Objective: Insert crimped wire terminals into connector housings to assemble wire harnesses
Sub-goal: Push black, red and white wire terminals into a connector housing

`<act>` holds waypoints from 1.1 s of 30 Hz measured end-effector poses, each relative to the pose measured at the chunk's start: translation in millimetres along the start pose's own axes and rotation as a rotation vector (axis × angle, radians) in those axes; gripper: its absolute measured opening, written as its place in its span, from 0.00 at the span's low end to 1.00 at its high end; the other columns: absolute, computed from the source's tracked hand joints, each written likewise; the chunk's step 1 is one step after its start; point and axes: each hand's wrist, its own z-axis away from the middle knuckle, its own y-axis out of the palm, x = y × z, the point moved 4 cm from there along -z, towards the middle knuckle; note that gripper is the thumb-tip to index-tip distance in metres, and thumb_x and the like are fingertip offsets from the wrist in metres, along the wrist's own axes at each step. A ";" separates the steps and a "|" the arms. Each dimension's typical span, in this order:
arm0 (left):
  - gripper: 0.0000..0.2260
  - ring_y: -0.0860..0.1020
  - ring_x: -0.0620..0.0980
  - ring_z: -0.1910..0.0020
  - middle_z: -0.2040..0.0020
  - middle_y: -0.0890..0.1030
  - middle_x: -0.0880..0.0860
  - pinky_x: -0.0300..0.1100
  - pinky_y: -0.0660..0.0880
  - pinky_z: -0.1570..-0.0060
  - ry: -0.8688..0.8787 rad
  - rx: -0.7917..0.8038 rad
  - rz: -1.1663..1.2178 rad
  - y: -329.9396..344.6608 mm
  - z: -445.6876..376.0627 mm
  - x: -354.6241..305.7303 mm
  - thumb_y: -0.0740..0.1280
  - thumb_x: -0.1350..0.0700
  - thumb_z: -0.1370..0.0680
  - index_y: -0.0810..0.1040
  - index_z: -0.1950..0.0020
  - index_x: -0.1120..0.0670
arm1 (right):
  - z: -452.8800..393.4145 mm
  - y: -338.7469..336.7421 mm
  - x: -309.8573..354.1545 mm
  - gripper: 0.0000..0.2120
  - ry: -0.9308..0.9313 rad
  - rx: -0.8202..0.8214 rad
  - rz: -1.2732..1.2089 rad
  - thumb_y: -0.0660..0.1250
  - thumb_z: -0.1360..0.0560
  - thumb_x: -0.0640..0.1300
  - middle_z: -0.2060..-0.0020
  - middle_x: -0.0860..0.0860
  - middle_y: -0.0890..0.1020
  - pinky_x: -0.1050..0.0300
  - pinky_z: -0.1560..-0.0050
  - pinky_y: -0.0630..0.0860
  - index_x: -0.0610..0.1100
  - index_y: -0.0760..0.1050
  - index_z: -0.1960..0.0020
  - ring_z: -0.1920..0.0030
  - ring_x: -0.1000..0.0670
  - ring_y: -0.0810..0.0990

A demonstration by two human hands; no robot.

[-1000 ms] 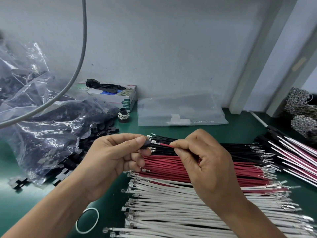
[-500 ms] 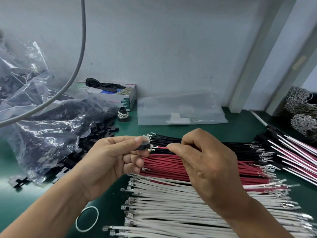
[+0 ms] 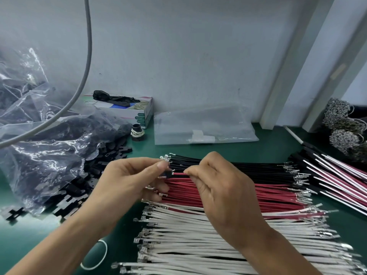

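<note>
1. Head view. My left hand (image 3: 127,183) pinches a small black connector housing (image 3: 167,173) between thumb and forefinger; the other fingers curl underneath.
2. My right hand (image 3: 220,192) pinches a red wire (image 3: 179,173) near its end, fingertips just beside the housing. The wire's metal terminal meets the housing's right side; how far in it sits, I cannot tell.
3. Both hands hang above the wire piles on the green desk (image 3: 268,144).
4. Piles lie in bands: black wires (image 3: 258,171) farthest, red wires (image 3: 278,199) in the middle, white wires (image 3: 198,235) nearest me. Silver terminals show at both ends.
5. Far right: a bundle of black, white and pink wires (image 3: 337,175), lying at a slant.
6. Left: a clear plastic bag (image 3: 45,153) of black housings, with loose ones (image 3: 117,150) spilled at its mouth.
7. Back by the wall: a carton (image 3: 139,113), a flat clear bag (image 3: 202,126), a small black spool (image 3: 137,132).
8. A white rubber band (image 3: 97,255) lies on the desk under my left forearm.
</note>
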 end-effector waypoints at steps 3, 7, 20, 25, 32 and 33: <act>0.14 0.85 0.52 0.65 0.59 0.87 0.59 0.40 0.82 0.65 0.153 0.020 -0.174 1.5 3.3 -6.8 0.79 0.52 0.34 0.88 0.49 0.50 | 0.6 0.4 -6.7 0.06 0.110 0.040 -0.123 0.67 0.21 0.45 0.57 0.58 0.76 0.57 0.61 0.78 0.49 0.83 0.49 0.59 0.57 0.78; 0.10 0.84 0.52 0.70 0.64 0.86 0.58 0.39 0.80 0.69 0.197 0.045 -0.264 -1.6 4.0 -7.5 0.79 0.51 0.32 0.89 0.52 0.50 | 0.1 -2.0 -7.6 0.05 0.132 0.075 -0.196 0.69 0.22 0.49 0.59 0.59 0.76 0.59 0.59 0.76 0.49 0.83 0.53 0.59 0.57 0.78; 0.10 0.82 0.50 0.72 0.65 0.86 0.57 0.36 0.74 0.74 0.200 0.102 -0.225 2.2 2.7 -7.9 0.79 0.49 0.32 0.89 0.53 0.52 | -9.2 -16.3 -6.0 0.07 0.092 0.122 -0.146 0.70 0.23 0.52 0.61 0.60 0.76 0.58 0.63 0.75 0.51 0.84 0.55 0.61 0.58 0.76; 0.06 0.80 0.50 0.74 0.65 0.86 0.57 0.33 0.72 0.75 0.234 0.009 -0.220 -2.6 1.9 -9.4 0.78 0.53 0.30 0.89 0.54 0.51 | -10.8 -31.2 6.2 0.03 -0.001 0.145 0.002 0.73 0.26 0.52 0.59 0.60 0.74 0.59 0.61 0.73 0.54 0.83 0.55 0.57 0.58 0.73; 0.06 0.79 0.49 0.75 0.68 0.85 0.56 0.33 0.72 0.76 0.258 -0.047 -0.216 -3.9 -0.6 -7.3 0.79 0.53 0.32 0.89 0.56 0.51 | 10.0 8.4 21.0 0.15 0.112 0.588 -0.088 0.68 0.28 0.63 0.55 0.62 0.75 0.58 0.55 0.66 0.59 0.75 0.45 0.53 0.61 0.72; 0.06 0.79 0.49 0.75 0.67 0.85 0.56 0.33 0.72 0.76 0.261 -0.050 -0.212 -4.1 -0.9 -6.9 0.79 0.54 0.32 0.89 0.56 0.51 | 9.4 9.1 20.2 0.15 0.129 0.593 -0.104 0.69 0.28 0.62 0.57 0.62 0.76 0.61 0.57 0.65 0.59 0.75 0.45 0.54 0.62 0.73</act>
